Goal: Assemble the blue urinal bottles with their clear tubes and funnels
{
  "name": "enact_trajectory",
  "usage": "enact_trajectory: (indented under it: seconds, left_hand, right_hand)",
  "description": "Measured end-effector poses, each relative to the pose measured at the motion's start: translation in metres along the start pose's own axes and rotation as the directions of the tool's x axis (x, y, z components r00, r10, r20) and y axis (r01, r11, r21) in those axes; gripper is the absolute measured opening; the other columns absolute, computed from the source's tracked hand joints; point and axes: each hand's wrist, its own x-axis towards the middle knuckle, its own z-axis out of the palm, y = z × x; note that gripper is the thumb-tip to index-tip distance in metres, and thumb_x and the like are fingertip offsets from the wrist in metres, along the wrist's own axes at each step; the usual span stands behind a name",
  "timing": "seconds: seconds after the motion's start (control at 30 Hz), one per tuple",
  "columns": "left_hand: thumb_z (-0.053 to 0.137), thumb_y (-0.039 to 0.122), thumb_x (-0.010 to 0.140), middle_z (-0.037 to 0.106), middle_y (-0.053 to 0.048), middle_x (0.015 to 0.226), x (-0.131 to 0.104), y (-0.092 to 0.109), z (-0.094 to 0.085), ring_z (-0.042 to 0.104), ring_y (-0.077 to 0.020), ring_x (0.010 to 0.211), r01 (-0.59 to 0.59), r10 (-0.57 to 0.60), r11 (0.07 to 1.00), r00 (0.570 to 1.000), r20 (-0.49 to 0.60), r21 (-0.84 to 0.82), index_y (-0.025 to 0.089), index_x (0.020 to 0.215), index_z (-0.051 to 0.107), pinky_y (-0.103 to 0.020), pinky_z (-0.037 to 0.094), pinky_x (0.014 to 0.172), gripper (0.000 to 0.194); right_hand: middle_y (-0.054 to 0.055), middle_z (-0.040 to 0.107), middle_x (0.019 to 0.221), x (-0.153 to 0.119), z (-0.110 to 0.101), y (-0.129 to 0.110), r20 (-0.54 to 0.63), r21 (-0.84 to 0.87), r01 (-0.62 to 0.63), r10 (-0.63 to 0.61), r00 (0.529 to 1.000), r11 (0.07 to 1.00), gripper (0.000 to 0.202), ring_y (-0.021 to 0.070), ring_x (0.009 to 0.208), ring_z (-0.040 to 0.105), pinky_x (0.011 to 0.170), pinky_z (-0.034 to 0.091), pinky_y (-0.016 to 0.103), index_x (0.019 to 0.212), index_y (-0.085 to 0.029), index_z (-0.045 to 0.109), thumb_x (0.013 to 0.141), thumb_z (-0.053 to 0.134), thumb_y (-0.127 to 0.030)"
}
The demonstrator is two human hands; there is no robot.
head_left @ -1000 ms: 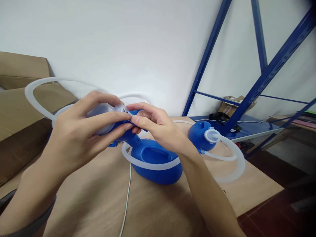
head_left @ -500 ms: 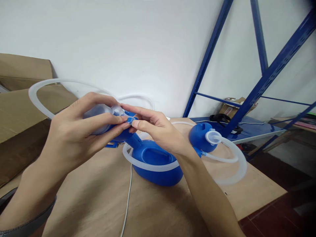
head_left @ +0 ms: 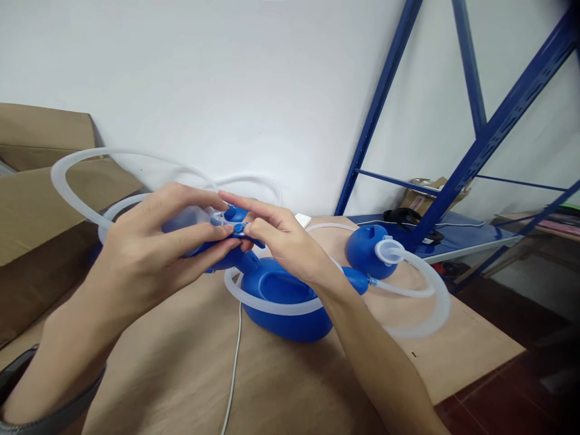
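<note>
In the head view, my left hand (head_left: 154, 235) is closed round a clear plastic cup-like fitting (head_left: 183, 219) with its thumb and fingertip at a small blue clip (head_left: 238, 228). My right hand (head_left: 285, 235) pinches the right end of this clip between thumb and fingers, its forefinger stretched toward the left hand. Part of a blue bottle shows behind and below the fingers, mostly hidden. Just beneath the hands, a blue plastic urinal bottle (head_left: 285, 323) lies on the table, with a translucent corrugated hose (head_left: 290, 309) across it.
Another blue bottle (head_left: 367, 251) with a clear cap and hose (head_left: 437, 290) stands to the right. A white cable (head_left: 233, 374) runs over the wooden table (head_left: 471, 350). Cardboard boxes (head_left: 49, 205) are at left, a blue metal rack (head_left: 385, 90) at right. Looped hose rises at left.
My hands have dropped slightly. The blue clip is turned so more of it shows, and the right thumb has drawn back a little along it.
</note>
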Motion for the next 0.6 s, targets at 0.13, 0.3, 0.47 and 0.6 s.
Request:
enact_trajectory:
  seconds: [0.13,0.3,0.47,0.6]
  left_hand:
    - [0.076,0.018,0.093,0.071,-0.003,0.116,0.000,0.000,-0.001,0.072,-0.0188,0.098,-0.008,0.008,1.000,1.000,0.005,0.012,0.026,0.101,0.067,-0.037,0.060,0.085,0.014]
    - [0.070,0.029,0.098,0.071,-0.001,0.112,-0.004,-0.014,-0.008,0.072,-0.0156,0.096,0.094,-0.091,0.995,0.994,0.067,-0.035,0.029,0.105,0.073,-0.028,0.060,0.086,0.008]
    - [0.067,0.042,0.097,0.076,-0.001,0.107,-0.010,-0.037,-0.015,0.073,-0.0167,0.087,0.182,-0.152,0.978,0.956,0.250,-0.099,0.030,0.102,0.081,-0.027,0.058,0.080,0.019]
    - [0.066,0.070,0.085,0.081,-0.001,0.108,-0.031,-0.062,-0.019,0.075,-0.0267,0.097,0.590,-0.421,0.807,0.557,0.716,0.016,0.033,0.103,0.084,-0.034,0.059,0.085,0.045]
  right_hand:
    - [0.002,0.074,0.096,-0.001,-0.003,-0.001,0.011,0.024,0.006,-0.006,1.000,1.000,0.050,0.0155,0.083,0.067,0.085,0.059,0.032,0.150,-0.022,0.061,0.101,0.058,-0.031]
    - [0.007,0.072,0.133,-0.009,-0.008,-0.014,0.127,-0.044,-0.001,0.006,0.992,0.999,0.060,0.0210,0.121,0.067,0.109,0.054,0.037,0.158,-0.025,0.050,0.104,0.059,-0.050]
    - [0.011,0.057,0.156,-0.009,-0.018,-0.008,0.245,-0.443,0.031,0.088,0.966,0.896,0.074,0.0294,0.144,0.052,0.122,0.041,0.051,0.166,-0.030,0.039,0.101,0.061,-0.058]
    - [0.016,0.050,0.162,-0.004,-0.040,0.013,0.247,-0.766,-0.018,0.320,0.915,0.642,0.079,0.0396,0.152,0.043,0.122,0.036,0.061,0.169,-0.028,0.032,0.101,0.060,-0.058]
